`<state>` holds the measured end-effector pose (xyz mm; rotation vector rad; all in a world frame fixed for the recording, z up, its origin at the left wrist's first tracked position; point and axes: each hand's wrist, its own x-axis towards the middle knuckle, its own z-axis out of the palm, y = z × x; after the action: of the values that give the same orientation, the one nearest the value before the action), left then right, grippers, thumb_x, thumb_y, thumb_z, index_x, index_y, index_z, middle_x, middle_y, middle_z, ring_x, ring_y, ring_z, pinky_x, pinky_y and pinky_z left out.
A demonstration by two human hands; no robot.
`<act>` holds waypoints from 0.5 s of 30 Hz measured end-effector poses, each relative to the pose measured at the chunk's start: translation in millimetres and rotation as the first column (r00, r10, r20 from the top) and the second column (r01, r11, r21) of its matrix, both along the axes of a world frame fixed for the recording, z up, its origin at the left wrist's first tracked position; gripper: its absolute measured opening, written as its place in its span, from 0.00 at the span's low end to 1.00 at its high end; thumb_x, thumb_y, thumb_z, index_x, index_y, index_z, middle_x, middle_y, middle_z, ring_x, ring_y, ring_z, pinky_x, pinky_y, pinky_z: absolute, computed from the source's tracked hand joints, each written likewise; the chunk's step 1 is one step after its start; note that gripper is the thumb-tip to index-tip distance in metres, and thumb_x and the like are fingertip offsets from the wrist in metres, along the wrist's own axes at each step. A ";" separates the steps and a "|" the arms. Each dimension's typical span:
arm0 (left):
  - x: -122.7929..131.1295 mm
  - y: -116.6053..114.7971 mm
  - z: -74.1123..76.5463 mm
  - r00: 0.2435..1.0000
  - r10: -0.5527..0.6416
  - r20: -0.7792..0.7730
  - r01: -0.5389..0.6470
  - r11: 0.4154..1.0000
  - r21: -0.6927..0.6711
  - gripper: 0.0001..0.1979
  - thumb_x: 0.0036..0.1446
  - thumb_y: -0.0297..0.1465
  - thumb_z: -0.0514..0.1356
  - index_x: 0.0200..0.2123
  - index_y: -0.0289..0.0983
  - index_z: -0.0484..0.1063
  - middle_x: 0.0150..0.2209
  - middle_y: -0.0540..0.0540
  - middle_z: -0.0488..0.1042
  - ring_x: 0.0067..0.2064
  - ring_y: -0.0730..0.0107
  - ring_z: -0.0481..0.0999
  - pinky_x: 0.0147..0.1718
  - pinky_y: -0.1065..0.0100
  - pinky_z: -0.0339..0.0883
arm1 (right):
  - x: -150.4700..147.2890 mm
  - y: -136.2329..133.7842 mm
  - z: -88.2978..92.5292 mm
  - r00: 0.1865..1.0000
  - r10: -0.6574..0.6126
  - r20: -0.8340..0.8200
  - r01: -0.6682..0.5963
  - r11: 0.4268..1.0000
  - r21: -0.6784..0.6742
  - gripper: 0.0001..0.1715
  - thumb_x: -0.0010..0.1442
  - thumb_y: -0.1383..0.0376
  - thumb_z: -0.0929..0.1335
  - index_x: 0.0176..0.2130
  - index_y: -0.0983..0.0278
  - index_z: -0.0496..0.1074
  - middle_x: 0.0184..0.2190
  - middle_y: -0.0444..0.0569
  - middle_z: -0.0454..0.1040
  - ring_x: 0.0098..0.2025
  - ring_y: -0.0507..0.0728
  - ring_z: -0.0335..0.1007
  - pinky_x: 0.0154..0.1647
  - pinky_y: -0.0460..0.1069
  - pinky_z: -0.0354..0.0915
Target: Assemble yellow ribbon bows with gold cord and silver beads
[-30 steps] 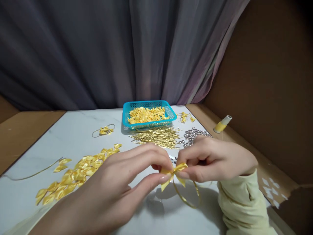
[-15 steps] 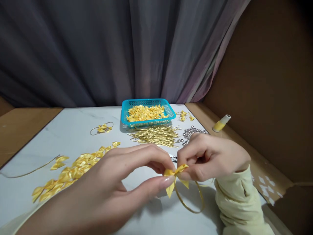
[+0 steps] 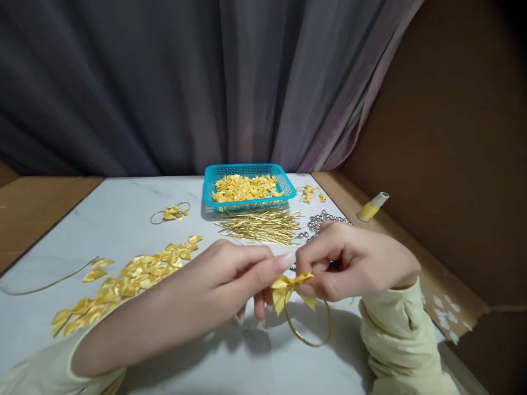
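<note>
A yellow bow (image 3: 285, 285) (gold loop (image 3: 308, 344) hanging below) is pinched by left hand (image 3: 230, 274) and right hand (image 3: 354, 260) from both sides, seemingly for steadiness.

We are seeing a glossy yellow satin bow (image 3: 288, 284) at 6 o'clock, tied on a shiny metallic gold loop (image 3: 307, 341). At 12 o'clock a blue plastic mesh basket (image 3: 209, 189) is sitting on the smooth, faintly glossy table (image 3: 123, 219). The matt grey cloth curtain (image 3: 164, 82) is hanging behind, and matt brown cardboard (image 3: 444, 137) is standing at 3 o'clock.
</note>
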<state>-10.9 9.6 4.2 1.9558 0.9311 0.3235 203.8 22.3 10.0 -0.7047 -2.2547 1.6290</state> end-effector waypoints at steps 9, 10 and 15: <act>-2.2 -8.6 0.8 0.994 -0.073 -0.086 0.092 0.962 0.255 0.16 0.65 0.36 0.49 0.25 0.39 0.67 0.22 0.57 0.68 0.25 0.79 0.67 0.26 0.74 0.57 | -3.8 1.1 -0.5 0.999 -0.004 0.037 0.003 1.000 0.011 0.11 0.52 0.75 0.66 0.21 0.67 0.62 0.15 0.33 0.50 0.18 0.43 0.40 0.15 0.41 0.43; -2.9 -8.9 -0.7 0.992 -0.086 -0.093 0.109 0.954 0.279 0.16 0.65 0.35 0.49 0.26 0.39 0.66 0.22 0.57 0.67 0.25 0.80 0.66 0.26 0.75 0.56 | -3.7 1.2 -0.5 0.999 -0.003 0.040 0.003 1.000 0.005 0.12 0.52 0.75 0.66 0.21 0.67 0.62 0.15 0.33 0.50 0.18 0.43 0.40 0.15 0.41 0.43; -3.7 -8.1 -2.4 0.985 -0.133 -0.106 0.163 0.922 0.351 0.16 0.66 0.34 0.47 0.26 0.39 0.64 0.22 0.58 0.65 0.25 0.81 0.65 0.27 0.76 0.55 | -1.5 1.6 -2.4 0.999 0.017 0.034 -0.016 0.999 -0.029 0.12 0.53 0.75 0.66 0.21 0.67 0.61 0.15 0.34 0.51 0.18 0.43 0.41 0.15 0.41 0.43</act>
<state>-14.6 1.5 1.8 2.3770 0.8096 0.3479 202.3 23.9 7.6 -0.7290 -2.2707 1.6723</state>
